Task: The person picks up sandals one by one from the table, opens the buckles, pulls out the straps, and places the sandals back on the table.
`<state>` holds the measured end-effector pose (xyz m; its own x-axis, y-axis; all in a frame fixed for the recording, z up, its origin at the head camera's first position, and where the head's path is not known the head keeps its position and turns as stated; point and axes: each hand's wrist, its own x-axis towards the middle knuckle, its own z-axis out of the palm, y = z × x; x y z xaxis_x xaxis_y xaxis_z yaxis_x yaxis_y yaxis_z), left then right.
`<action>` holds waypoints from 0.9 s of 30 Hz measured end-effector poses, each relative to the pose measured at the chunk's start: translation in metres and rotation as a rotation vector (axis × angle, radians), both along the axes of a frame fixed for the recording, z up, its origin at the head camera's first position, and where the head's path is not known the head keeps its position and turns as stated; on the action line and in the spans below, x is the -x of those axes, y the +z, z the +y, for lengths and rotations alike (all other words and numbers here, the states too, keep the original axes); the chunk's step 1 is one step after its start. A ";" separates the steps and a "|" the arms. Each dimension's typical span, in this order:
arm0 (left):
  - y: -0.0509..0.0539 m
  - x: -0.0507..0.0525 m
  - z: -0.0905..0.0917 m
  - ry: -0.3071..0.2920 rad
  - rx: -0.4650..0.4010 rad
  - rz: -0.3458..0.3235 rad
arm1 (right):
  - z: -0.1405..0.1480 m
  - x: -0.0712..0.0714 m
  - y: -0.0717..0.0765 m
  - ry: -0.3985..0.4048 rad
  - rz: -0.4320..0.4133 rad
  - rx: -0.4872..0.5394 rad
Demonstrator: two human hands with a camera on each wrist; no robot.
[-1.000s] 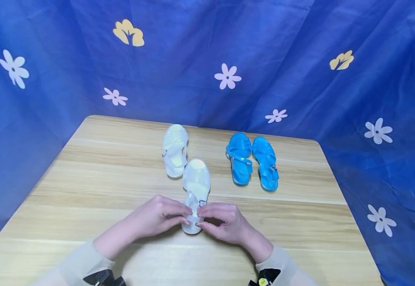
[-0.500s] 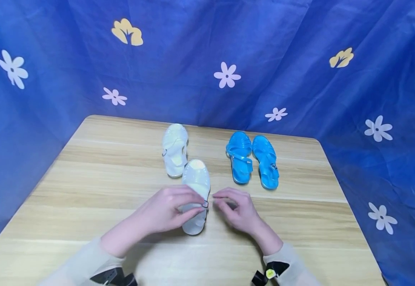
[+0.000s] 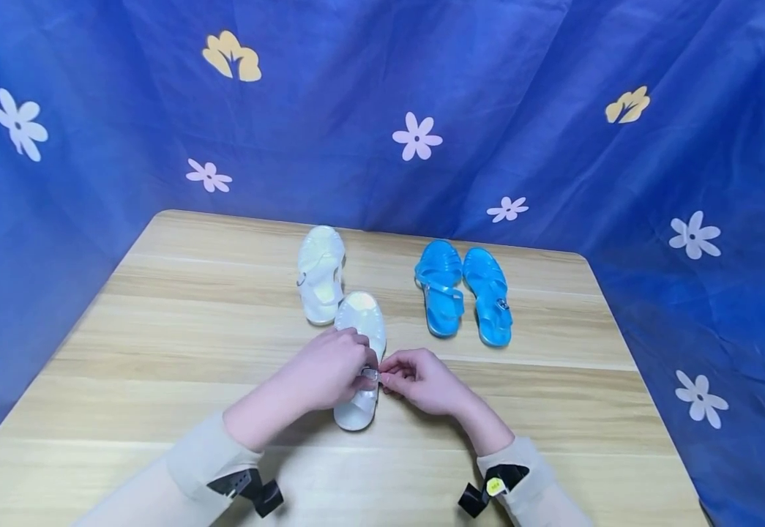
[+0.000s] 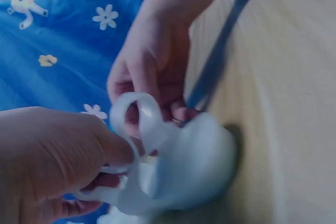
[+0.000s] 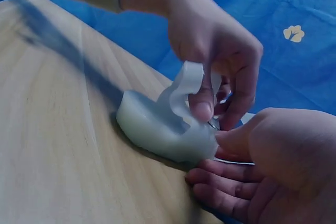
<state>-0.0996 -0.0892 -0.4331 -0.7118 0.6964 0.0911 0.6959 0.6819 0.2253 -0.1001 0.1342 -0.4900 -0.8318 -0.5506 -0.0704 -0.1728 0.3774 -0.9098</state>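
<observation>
A white jelly sandal (image 3: 356, 416) lies on the table, toe pointing away, with both hands at its side. My left hand (image 3: 332, 369) reaches across it and grips its ankle strap by the small metal buckle (image 3: 370, 375). From the right, my right hand (image 3: 424, 382) pinches the edge of the sandal beside the buckle with thumb and forefinger. The strap stands up in a loop (image 4: 126, 111) in the left wrist view. In the right wrist view, the left thumb presses by the buckle, close to the right fingertips; fingers partly hide the strap's end.
A second white sandal (image 3: 321, 274) touches or nearly touches the first at its upper left. Two blue sandals (image 3: 439, 289) stand side by side at the back right. The wooden table (image 3: 158, 351) ends at a blue flowered curtain (image 3: 329, 110).
Both hands have left the heel strap and moved forward to the buckle. My left hand has swung over the sandal, and my right hand, apart half a second ago, has closed in on it.
</observation>
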 end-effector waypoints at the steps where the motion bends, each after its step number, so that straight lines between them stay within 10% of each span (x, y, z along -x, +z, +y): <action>1: -0.002 0.000 -0.001 0.002 -0.018 -0.002 | 0.000 0.000 0.000 0.007 -0.017 0.006; 14: -0.039 -0.011 -0.011 0.032 -0.280 -0.032 | 0.001 -0.003 -0.005 -0.113 -0.302 0.303; 27: -0.050 -0.011 -0.014 -0.007 -0.379 0.032 | -0.008 -0.008 -0.010 -0.220 -0.253 0.399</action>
<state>-0.0886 -0.1028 -0.4830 -0.6998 0.6138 0.3654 0.7110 0.5492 0.4391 -0.0923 0.1257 -0.5000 -0.9150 -0.3896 -0.1047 0.1155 -0.0044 -0.9933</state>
